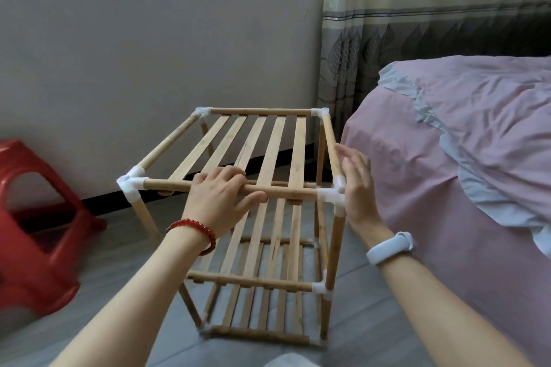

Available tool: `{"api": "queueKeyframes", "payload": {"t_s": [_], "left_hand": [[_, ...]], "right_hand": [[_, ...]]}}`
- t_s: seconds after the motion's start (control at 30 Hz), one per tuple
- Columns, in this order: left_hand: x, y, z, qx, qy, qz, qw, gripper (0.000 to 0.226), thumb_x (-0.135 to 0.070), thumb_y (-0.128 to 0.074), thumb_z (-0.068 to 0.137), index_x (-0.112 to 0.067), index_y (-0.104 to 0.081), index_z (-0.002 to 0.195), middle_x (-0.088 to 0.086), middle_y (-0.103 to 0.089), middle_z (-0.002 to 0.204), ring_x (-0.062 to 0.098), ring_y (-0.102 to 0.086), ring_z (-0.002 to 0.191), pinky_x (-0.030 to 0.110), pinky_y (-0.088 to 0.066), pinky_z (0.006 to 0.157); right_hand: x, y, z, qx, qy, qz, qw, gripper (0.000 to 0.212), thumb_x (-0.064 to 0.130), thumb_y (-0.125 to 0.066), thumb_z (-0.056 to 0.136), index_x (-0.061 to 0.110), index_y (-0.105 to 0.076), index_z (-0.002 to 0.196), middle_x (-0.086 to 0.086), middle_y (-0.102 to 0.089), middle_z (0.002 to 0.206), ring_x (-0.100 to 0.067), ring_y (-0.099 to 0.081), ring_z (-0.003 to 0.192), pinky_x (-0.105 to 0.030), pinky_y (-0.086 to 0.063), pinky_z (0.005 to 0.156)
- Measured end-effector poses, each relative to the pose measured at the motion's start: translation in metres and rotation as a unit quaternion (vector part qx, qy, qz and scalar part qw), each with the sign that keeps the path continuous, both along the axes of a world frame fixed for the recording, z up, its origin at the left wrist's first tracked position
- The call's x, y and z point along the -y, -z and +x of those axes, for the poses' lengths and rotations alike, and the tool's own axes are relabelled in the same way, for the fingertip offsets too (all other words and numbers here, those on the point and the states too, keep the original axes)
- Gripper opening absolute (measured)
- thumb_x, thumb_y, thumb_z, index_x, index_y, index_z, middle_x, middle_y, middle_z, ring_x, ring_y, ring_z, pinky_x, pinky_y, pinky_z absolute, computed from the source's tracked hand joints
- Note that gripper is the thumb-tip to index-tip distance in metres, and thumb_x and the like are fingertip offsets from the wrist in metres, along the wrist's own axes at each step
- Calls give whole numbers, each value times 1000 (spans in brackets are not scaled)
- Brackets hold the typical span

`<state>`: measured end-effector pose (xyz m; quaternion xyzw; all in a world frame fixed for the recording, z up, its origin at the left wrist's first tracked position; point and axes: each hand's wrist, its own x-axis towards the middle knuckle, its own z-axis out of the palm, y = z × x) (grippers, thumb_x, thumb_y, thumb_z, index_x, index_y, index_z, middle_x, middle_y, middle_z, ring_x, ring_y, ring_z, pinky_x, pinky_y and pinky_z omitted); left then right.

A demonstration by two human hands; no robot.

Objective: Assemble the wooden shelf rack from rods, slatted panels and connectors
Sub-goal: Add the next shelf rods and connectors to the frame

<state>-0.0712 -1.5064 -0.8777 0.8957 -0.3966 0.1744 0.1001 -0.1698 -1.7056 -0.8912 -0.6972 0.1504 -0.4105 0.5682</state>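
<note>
The wooden shelf rack [179,137] stands upright on the floor, three slatted tiers tall, its rods joined by white plastic connectors [131,185]. My left hand [220,197] grips the top tier's front rod [167,185], fingers over it and thumb underneath. My right hand [357,185] lies flat with straight fingers against the top right side rod and the front right corner connector [328,195]. The lower tiers show beneath my arms.
A red plastic stool [32,217] stands to the left on the grey floor. A bed with a pink cover [462,143] is close on the right. A wall and a curtain [387,39] lie behind the rack.
</note>
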Motion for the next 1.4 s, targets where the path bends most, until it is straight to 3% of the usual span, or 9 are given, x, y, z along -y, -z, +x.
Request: {"api": "queueKeyframes", "payload": {"t_s": [0.13, 0.23, 0.33, 0.57, 0.67, 0.8, 0.93, 1.07, 1.4], "left_hand": [[8, 12, -1, 41, -11, -49, 998, 68, -66, -16, 80, -21, -63, 96, -6, -61, 101, 18, -47, 104, 33, -25, 83], [15, 21, 0, 88, -3, -103, 991, 55, -62, -33, 89, -16, -62, 81, -2, -62, 84, 23, -53, 89, 35, -27, 76], [18, 21, 5, 81, -7, -95, 992, 56, -64, -32, 88, -17, -61, 80, -3, -60, 83, 22, -53, 89, 33, -22, 76], [16, 17, 17, 16, 24, -122, 992, 35, -55, -42, 90, -28, -62, 99, -10, -54, 109, 12, -42, 107, 27, -20, 86], [-2, 21, 22, -7, -23, -273, 962, 35, -41, -50, 87, -19, -64, 110, 0, -50, 127, 20, -37, 126, 36, -16, 103], [-50, 19, 51, -42, -283, -408, 867, 47, -31, -54, 89, -9, -48, 129, 12, -34, 143, 26, -25, 135, 43, -8, 111], [-81, 13, 80, -250, -284, -539, 753, 50, -39, -46, 94, -7, -45, 132, 10, -51, 132, 27, -46, 123, 30, -33, 95], [-64, 18, 80, -206, -303, -566, 739, 35, -25, -32, 100, -3, -53, 116, 17, -63, 111, 34, -54, 104, 27, -31, 74], [-72, 32, 64, -132, -288, -611, 725, 31, -24, -36, 99, -3, -44, 121, 7, -59, 102, 20, -51, 91, 24, -32, 73]], "right_hand": [[-2, -1, 6, 11, -74, 88, 993, 38, 16, -23, 103, 10, -58, 116, 12, -58, 111, -10, -48, 119, -45, -31, 111], [-7, 3, 13, 3, -60, 68, 996, 40, 23, -23, 104, 21, -63, 103, -17, -55, 102, -22, -53, 92, -54, -41, 98], [-5, 4, 21, -2, -33, 31, 999, 41, 26, -22, 104, 28, -62, 97, -14, -50, 86, -13, -40, 65, -35, -42, 68], [-5, 3, 33, -30, 40, 0, 999, 31, 24, -28, 103, 16, -55, 115, 7, -56, 94, -3, -51, 87, -29, -44, 87], [-7, 13, 28, -20, 69, -6, 997, 32, 25, -36, 101, 12, -50, 126, 9, -58, 101, 4, -54, 90, -14, -45, 79], [-14, 21, 32, -17, 107, 7, 994, 38, 17, -41, 98, 9, -49, 134, -5, -59, 118, -9, -54, 94, -11, -41, 73], [-16, 20, 45, -18, 118, 29, 992, 38, 20, -40, 99, 10, -50, 134, -8, -64, 108, -13, -59, 84, -24, -48, 70], [-11, 18, 52, -19, 115, 65, 991, 39, 21, -42, 98, 9, -49, 135, -8, -57, 129, -15, -53, 110, -27, -43, 91], [-14, 19, 64, -26, 47, 74, 996, 37, 20, -45, 98, 13, -50, 134, -4, -61, 119, -17, -59, 110, -29, -48, 90]]}}
